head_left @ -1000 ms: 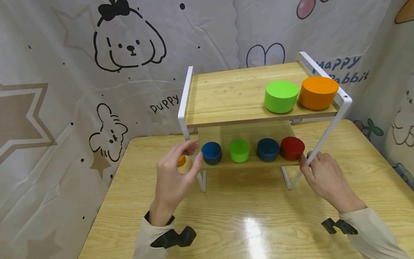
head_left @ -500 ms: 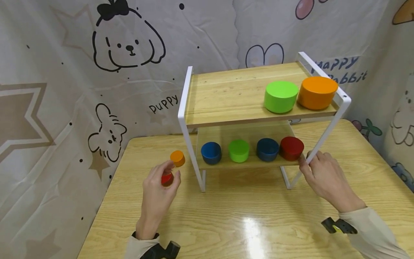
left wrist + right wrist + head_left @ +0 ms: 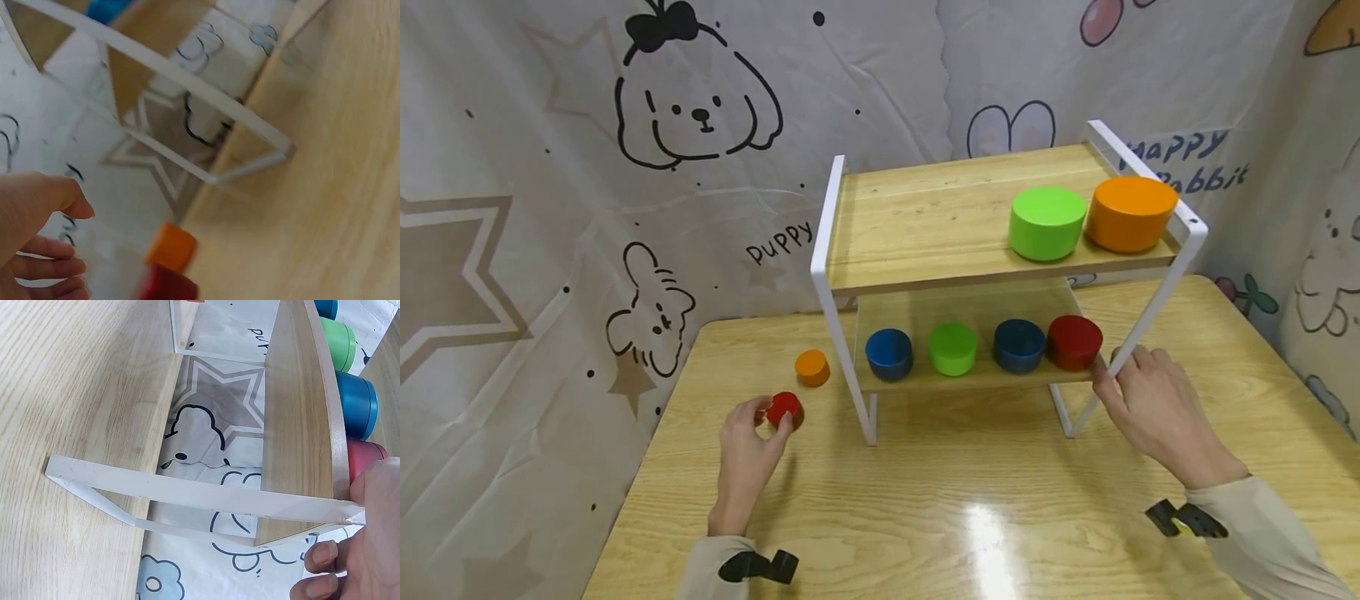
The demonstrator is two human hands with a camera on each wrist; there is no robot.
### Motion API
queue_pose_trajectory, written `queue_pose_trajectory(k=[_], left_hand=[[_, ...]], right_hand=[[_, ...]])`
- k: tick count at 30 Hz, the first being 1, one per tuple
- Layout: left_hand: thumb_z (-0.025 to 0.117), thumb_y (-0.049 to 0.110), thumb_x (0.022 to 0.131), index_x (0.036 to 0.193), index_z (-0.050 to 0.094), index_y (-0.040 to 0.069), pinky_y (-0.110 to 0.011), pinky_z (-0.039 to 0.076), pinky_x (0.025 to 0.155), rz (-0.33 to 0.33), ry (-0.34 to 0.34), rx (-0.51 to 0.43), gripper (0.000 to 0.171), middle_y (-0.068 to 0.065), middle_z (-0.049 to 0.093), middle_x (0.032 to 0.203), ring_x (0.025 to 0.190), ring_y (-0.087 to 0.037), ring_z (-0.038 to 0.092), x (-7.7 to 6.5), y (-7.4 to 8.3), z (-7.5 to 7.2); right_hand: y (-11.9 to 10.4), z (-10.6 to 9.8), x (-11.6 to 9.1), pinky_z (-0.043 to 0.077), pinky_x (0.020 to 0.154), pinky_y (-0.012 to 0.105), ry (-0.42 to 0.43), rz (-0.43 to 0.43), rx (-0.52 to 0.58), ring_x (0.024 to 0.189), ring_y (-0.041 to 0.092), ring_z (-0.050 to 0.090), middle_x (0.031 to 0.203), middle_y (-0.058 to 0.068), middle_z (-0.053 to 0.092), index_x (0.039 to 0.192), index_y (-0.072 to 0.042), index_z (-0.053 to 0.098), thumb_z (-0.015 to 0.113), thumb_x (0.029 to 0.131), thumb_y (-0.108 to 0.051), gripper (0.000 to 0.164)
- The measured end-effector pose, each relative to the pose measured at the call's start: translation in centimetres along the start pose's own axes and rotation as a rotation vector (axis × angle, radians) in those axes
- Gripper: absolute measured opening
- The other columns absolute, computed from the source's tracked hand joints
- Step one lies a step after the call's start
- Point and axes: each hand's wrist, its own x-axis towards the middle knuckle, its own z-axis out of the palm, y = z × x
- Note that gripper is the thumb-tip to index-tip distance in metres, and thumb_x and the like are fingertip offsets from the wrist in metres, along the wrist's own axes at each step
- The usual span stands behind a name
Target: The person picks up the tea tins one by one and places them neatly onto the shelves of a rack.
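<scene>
My left hand (image 3: 747, 454) is at a small red cylinder (image 3: 784, 410) on the table, its thumb overlapping the cylinder in the head view. In the left wrist view, a gap shows between the relaxed fingers and the red cylinder (image 3: 167, 284). Just behind it stands a small orange cylinder (image 3: 812, 367). My right hand (image 3: 1157, 412) grips the right white leg of a two-tier wooden shelf (image 3: 925, 217), thumb on one side and fingers on the other. Beside that thumb sits a dark red cylinder (image 3: 1075, 342) on the lower tier.
Also on the lower tier are a blue cylinder (image 3: 889, 354), a green cylinder (image 3: 952, 348) and another blue cylinder (image 3: 1018, 345). A larger green cylinder (image 3: 1047, 222) and a larger orange cylinder (image 3: 1131, 214) stand on the upper tier's right. A printed cloth (image 3: 880, 75) hangs behind the table (image 3: 910, 508).
My left hand has moved left and down from the shelf's left leg to the small red cylinder, uncovering the small orange one. The right hand has stayed on the right leg.
</scene>
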Motion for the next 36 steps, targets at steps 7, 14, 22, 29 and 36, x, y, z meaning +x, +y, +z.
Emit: queue_pose_trajectory(k=[7, 14, 22, 29, 36], left_hand=[[0.072, 0.014, 0.080, 0.119, 0.054, -0.015, -0.054, 0.040, 0.094, -0.125, -0.068, 0.056, 0.052, -0.032, 0.055, 0.120, 0.111, -0.046, 0.047, 0.1, -2.5, 1.6], [0.073, 0.016, 0.081, 0.123, 0.049, -0.017, -0.055, 0.040, 0.095, -0.200, -0.132, 0.076, 0.059, -0.035, 0.050, 0.124, 0.113, -0.049, 0.046, 0.9, -3.5, 2.7], [0.073, 0.016, 0.080, 0.122, 0.050, -0.015, -0.052, 0.045, 0.090, -0.262, -0.121, 0.021, 0.057, -0.033, 0.054, 0.116, 0.105, -0.043, 0.055, 1.4, -4.5, 3.9], [0.075, 0.018, 0.079, 0.123, 0.051, -0.014, -0.052, 0.046, 0.093, -0.290, -0.108, 0.000, 0.060, -0.033, 0.056, 0.118, 0.108, -0.044, 0.056, 1.8, -4.8, 4.5], [0.076, 0.021, 0.078, 0.123, 0.051, -0.013, -0.051, 0.048, 0.091, -0.328, -0.102, -0.006, 0.061, -0.034, 0.057, 0.118, 0.107, -0.044, 0.059, 1.8, -4.3, 4.3]], right_hand=[[0.0, 0.0, 0.1, 0.029, 0.059, 0.033, -0.014, 0.009, -0.005, 0.065, 0.026, 0.042, 0.078, 0.013, 0.054, 0.081, -0.002, 0.059, 0.044, 0.099, -0.024, 0.032], [0.0, 0.1, -0.1, 0.029, 0.060, 0.033, 0.001, 0.016, -0.001, 0.066, 0.026, 0.042, 0.078, 0.013, 0.055, 0.080, -0.003, 0.058, 0.042, 0.100, -0.026, 0.035], [-0.2, 0.2, 0.1, 0.029, 0.061, 0.033, 0.004, 0.007, 0.005, 0.066, 0.025, 0.042, 0.078, 0.011, 0.054, 0.079, -0.004, 0.058, 0.042, 0.100, -0.024, 0.032], [-0.3, 0.2, 0.2, 0.030, 0.061, 0.034, 0.010, 0.010, 0.017, 0.067, 0.026, 0.043, 0.078, 0.012, 0.054, 0.078, -0.005, 0.056, 0.042, 0.100, -0.024, 0.032], [-0.2, 0.1, 0.0, 0.030, 0.061, 0.033, 0.006, 0.019, 0.017, 0.065, 0.025, 0.042, 0.075, 0.010, 0.052, 0.077, -0.005, 0.056, 0.042, 0.100, -0.023, 0.033]])
